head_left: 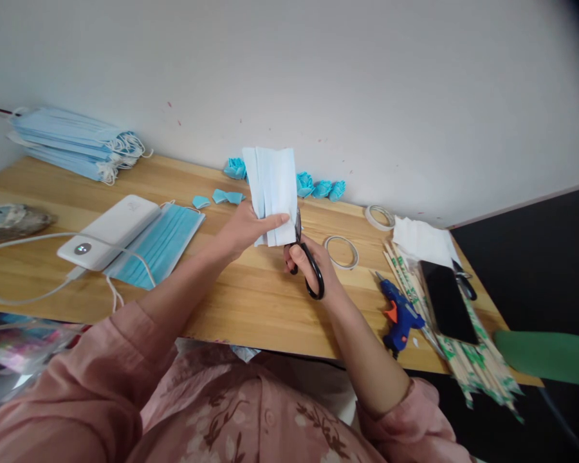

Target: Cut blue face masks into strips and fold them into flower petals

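My left hand [246, 230] pinches the lower edge of a pale blue face mask [271, 186] and holds it upright above the wooden table [251, 302]. My right hand [313, 263] grips black-handled scissors [309, 260], whose blades meet the mask's lower right edge. The mask shows vertical pleats or cuts. Both hands are closed around what they hold.
A stack of masks [77, 143] lies far left; a white power bank [110, 231] rests on one blue mask [166, 241]. Blue fabric flowers [318, 188] and cut pieces line the wall. To the right are tape rolls [341, 251], a blue glue gun [399, 315], wrapped chopsticks [468, 360] and a phone [448, 301].
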{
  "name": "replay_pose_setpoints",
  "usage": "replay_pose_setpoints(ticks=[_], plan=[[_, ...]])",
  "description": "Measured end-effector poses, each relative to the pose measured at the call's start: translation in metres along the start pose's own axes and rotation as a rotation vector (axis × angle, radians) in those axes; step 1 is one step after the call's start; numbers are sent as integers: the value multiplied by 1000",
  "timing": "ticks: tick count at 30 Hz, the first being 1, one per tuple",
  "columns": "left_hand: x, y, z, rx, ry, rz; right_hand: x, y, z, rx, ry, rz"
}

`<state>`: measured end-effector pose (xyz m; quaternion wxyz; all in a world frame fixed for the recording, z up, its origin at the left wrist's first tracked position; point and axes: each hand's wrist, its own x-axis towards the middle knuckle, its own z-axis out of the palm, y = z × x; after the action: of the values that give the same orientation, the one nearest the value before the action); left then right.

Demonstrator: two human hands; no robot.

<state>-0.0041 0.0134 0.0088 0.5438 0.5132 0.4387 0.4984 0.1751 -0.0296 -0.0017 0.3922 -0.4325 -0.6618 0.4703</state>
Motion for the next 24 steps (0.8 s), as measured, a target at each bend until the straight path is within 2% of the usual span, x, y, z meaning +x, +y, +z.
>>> replay_pose_setpoints(ticks=[24], plan=[[1,1,2,-32,-5,-12,-2,5,1,-40,81,-11]])
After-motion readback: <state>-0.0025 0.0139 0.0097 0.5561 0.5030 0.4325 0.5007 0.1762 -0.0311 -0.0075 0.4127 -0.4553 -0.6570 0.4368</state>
